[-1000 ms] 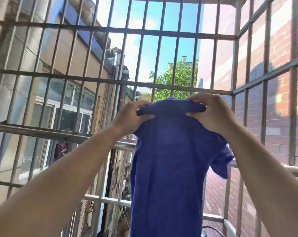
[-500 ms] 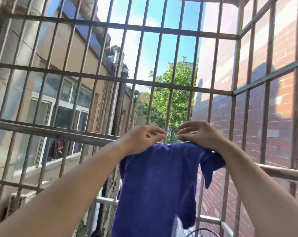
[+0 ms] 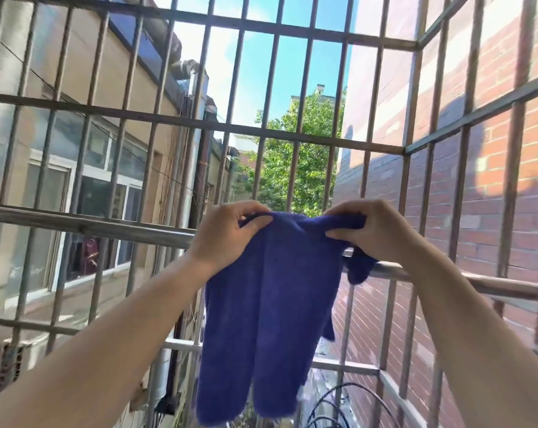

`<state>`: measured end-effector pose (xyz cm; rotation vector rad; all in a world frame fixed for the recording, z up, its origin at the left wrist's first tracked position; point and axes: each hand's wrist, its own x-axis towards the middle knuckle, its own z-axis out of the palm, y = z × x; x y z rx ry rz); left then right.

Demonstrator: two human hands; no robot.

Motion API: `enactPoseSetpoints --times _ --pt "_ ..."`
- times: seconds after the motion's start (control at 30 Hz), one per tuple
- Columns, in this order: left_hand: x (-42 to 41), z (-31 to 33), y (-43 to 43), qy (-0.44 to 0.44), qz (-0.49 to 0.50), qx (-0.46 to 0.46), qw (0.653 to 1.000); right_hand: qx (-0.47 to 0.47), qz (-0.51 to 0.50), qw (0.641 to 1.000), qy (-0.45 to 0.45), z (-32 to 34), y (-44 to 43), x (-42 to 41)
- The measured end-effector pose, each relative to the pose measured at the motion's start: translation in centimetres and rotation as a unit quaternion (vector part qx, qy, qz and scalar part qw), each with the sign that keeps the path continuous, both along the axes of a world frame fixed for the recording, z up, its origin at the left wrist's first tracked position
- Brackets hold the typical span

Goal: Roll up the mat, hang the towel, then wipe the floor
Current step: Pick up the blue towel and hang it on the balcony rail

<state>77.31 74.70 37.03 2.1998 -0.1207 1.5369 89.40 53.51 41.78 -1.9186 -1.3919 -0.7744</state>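
Note:
A dark blue towel [image 3: 270, 307] hangs in front of a horizontal metal rail [image 3: 85, 225] of the window cage. Its top edge sits a little above the rail, and one corner droops over the rail on the right. My left hand [image 3: 227, 236] pinches the towel's upper left edge. My right hand [image 3: 372, 233] grips the upper right edge, thumb underneath. Both arms reach forward from the lower corners. The mat and the floor are out of view.
Metal cage bars [image 3: 292, 140] close off the front, the top and the right side. Beyond them stand a beige building with windows [image 3: 85, 193] on the left, a red brick wall [image 3: 483, 205] on the right and a green tree [image 3: 292, 168]. Black cables [image 3: 338, 406] coil low down.
Both hands brought the towel down from above the rail to rail height, then spread apart along its top edge. The towel's right corner now lies over the rail.

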Motion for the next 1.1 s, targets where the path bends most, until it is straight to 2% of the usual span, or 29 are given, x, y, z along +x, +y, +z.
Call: enactPoseSetpoints --times 0.07,0.13,0.2,0.3,0.37,0.47,0.57,0.67,0.83,1.0,1.1 --pt "-0.8 0.4 -0.3 -0.037 -0.007 -0.017 0.999 0.052 -0.001 0.999 0.005 0.9 0.7 0.5" --pt "-1.4 0.5 -0.5 -0.026 -0.007 0.004 1.0 0.007 -0.017 1.0 0.023 1.3 0.9 1.2" --pt "-1.8 0.3 -0.4 0.05 -0.004 0.052 0.997 -0.061 -0.015 0.996 0.068 1.2 0.5 1.2" --pt "-1.5 -0.6 0.3 0.184 0.027 0.098 0.978 -0.039 0.042 0.991 0.117 0.1 0.4 0.5" --pt "-1.2 -1.2 0.6 0.212 0.046 0.088 0.972 -0.076 0.048 0.989 0.117 -1.0 0.8 0.1" --pt "-1.2 -1.5 0.4 0.177 0.07 0.078 0.979 -0.097 0.04 0.99 0.097 -2.6 1.2 -0.3" --pt "-1.2 -1.6 0.2 0.171 0.111 0.081 0.976 -0.027 0.017 0.998 0.053 -3.4 1.5 -0.3" --pt "-1.4 -1.7 0.3 0.176 0.105 0.08 0.975 0.067 0.004 0.997 0.038 -3.9 1.4 -0.5" --pt "-2.0 -1.7 0.0 0.091 0.099 0.071 0.988 0.175 -0.002 0.985 0.009 -4.4 -0.2 -2.1" --pt "-2.8 -2.2 -1.1 -0.064 0.079 0.063 0.993 0.169 0.035 0.985 0.008 -4.4 -2.9 -4.8" --pt "-3.3 -3.0 -1.2 -0.045 0.036 0.092 0.994 0.095 0.043 0.994 0.035 -4.2 -3.6 -5.5"
